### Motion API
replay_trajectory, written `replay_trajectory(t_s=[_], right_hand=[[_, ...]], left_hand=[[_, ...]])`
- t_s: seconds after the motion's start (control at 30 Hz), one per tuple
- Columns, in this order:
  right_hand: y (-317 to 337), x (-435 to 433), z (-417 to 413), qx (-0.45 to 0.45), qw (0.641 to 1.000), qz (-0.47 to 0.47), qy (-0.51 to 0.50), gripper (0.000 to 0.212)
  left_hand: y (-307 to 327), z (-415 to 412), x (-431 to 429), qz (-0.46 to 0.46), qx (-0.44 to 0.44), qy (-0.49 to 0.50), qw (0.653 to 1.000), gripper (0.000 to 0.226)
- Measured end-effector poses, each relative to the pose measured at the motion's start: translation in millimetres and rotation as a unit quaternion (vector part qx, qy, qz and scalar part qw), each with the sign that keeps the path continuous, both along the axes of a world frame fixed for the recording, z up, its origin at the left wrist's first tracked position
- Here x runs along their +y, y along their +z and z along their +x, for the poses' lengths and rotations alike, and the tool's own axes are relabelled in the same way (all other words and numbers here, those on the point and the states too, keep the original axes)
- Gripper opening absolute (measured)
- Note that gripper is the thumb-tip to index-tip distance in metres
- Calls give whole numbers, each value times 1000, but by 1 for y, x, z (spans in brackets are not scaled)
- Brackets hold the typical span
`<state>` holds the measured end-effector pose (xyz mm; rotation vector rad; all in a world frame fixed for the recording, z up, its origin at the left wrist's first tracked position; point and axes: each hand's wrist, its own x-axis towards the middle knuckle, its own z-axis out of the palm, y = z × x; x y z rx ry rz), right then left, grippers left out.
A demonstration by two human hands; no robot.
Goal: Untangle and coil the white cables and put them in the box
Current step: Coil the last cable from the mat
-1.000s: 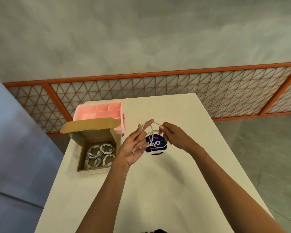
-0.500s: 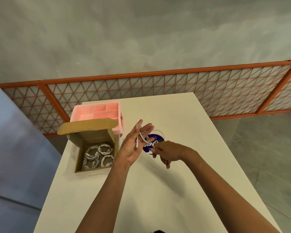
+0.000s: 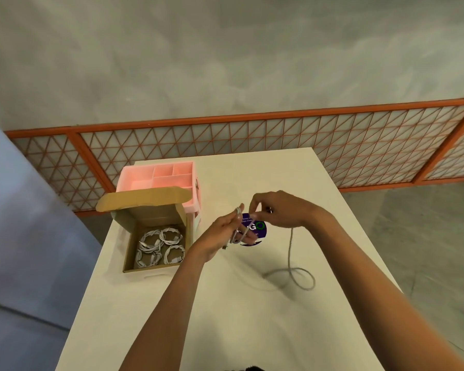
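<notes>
My left hand [image 3: 223, 232] is held palm up over the table, with loops of a white cable [image 3: 292, 259] wound around its fingers. My right hand [image 3: 277, 211] pinches the same cable just above the left fingertips. The loose end hangs down from the right hand and curls in a loop on the tabletop. An open cardboard box [image 3: 130, 250] stands to the left and holds several coiled white cables [image 3: 160, 249].
A pink divided tray [image 3: 145, 175] sits behind the box. A round purple sticker [image 3: 259, 231] lies on the white table [image 3: 225, 317] under my hands. The table's edges drop to a grey floor on the left and right; an orange lattice fence runs behind.
My right hand rose from low beside the left palm to above the left fingertips, wrapping cable around the left fingers. A loose length now trails onto the table at the right.
</notes>
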<state>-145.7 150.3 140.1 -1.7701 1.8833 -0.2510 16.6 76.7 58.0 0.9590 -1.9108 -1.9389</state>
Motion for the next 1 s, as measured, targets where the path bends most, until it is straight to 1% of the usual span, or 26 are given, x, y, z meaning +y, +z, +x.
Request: replay_trajectory(t_s=[0.07, 0.13, 0.23, 0.3, 0.37, 0.47, 0.53, 0.6, 0.7, 0.73, 0.77, 0.83, 0.9, 1.0], right_hand=[[4, -2, -7, -24, 999, -33, -13, 15], [6, -2, -13, -50, 996, -62, -28, 13], [5, -1, -16, -102, 986, -109, -72, 21], [2, -2, -18, -132, 977, -138, -95, 26], [0, -2, -19, -158, 971, -148, -106, 28], [-9, -2, -18, -195, 966, -134, -102, 26], [-13, 1, -16, -228, 960, -126, -101, 26], [-15, 5, -12, -256, 955, -114, -101, 29], [-15, 13, -5, -301, 946, -45, -109, 39], [-18, 15, -4, -318, 942, -16, -108, 42], [-19, 18, -3, -340, 935, 3, -105, 44], [-23, 21, -1, -375, 921, 6, -103, 44], [-20, 21, 0, -369, 920, -29, -125, 41], [-12, 16, 0, -326, 927, -109, -149, 39]], left_hand=[[2, 2, 0, -2, -27, -33, 999, 41], [2, 3, 1, 40, -12, -43, 998, 42], [4, 5, 3, 144, 84, -71, 983, 41], [3, 7, 4, 210, 153, -106, 960, 42], [2, 10, 5, 262, 207, -136, 933, 46], [0, 12, 7, 302, 262, -151, 904, 46], [-1, 12, 8, 321, 281, -143, 893, 39], [-2, 14, 9, 352, 301, -144, 874, 31], [-3, 14, 10, 401, 333, -172, 836, 32], [-2, 13, 11, 406, 340, -173, 831, 32], [-1, 13, 12, 403, 343, -166, 832, 32], [1, 14, 10, 394, 344, -163, 837, 31], [0, 14, 7, 385, 334, -178, 842, 31], [-3, 13, 8, 383, 302, -188, 852, 28]])
